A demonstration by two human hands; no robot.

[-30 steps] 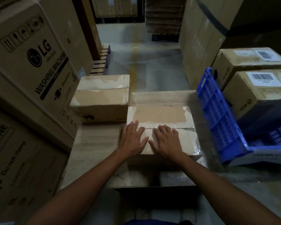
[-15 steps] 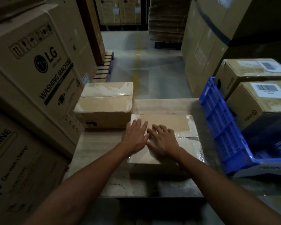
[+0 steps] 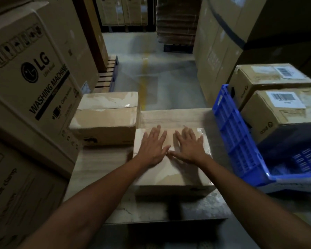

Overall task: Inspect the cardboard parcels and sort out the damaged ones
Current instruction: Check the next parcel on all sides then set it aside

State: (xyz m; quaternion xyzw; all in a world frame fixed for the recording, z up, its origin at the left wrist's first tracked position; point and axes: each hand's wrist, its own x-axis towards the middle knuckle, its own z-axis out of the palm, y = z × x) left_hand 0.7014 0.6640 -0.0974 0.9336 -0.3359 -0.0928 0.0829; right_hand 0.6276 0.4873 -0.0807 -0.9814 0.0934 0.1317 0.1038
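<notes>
A flat taped cardboard parcel (image 3: 171, 175) lies on the wooden table (image 3: 101, 164) in front of me. My left hand (image 3: 153, 146) and my right hand (image 3: 189, 145) rest flat on its top, fingers spread, thumbs almost touching, holding nothing. A second taped parcel (image 3: 106, 117) with creased, wrinkled tape sits on the table's far left corner, touching the first parcel's far left edge. Two labelled cardboard parcels (image 3: 282, 112) stand at the right, behind a blue crate.
A blue plastic crate (image 3: 237, 141) leans at the table's right edge. Big washing machine cartons (image 3: 31, 78) wall in the left side. Tall cartons (image 3: 221, 44) rise at the far right. A concrete aisle (image 3: 151, 72) with a yellow line runs ahead, with a pallet (image 3: 108, 74) on the left.
Both hands have slid forward over the parcel's top, from its near half to its far half, and moved apart slightly. The parcels have stayed in place.
</notes>
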